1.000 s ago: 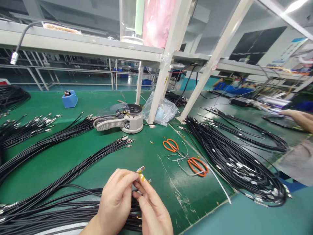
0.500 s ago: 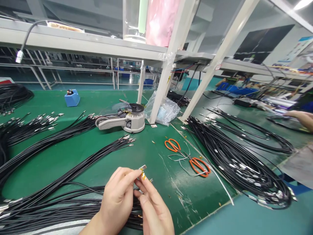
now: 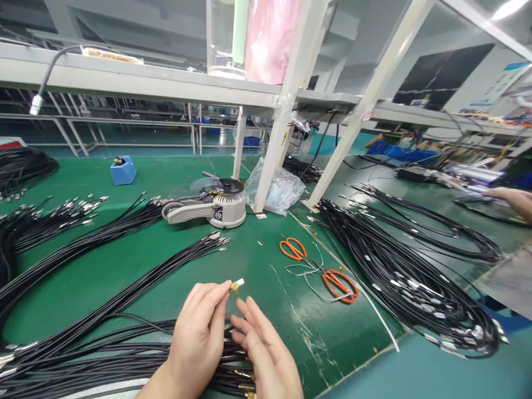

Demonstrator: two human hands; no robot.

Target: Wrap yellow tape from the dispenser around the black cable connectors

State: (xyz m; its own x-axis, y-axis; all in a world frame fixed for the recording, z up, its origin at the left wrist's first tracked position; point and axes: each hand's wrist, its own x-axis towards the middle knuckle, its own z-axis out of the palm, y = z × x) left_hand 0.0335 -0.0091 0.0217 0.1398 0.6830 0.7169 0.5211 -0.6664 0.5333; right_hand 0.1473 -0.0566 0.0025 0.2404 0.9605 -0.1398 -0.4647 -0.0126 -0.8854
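My left hand pinches a black cable just behind its small metal connector, which has yellow tape around its base. The connector points up and to the right beyond the fingertips. A little to the right, my right hand is apart from the connector, fingers loosely spread with nothing visible between them. Under both hands lies a bundle of black cables, with some yellow-wrapped ends partly hidden by my right hand. Another cable bundle with metal ends lies ahead to the left.
A round grey tape dispenser stands ahead, near a clear plastic bag. Orange-handled scissors lie to the right, before a large cable coil. A blue holder stands back left. A co-worker's hand is at far right.
My right hand has let go of the taped connector and drawn back down and to the right, its fingers opening. My left hand still pinches the cable, whose connector has turned slightly.
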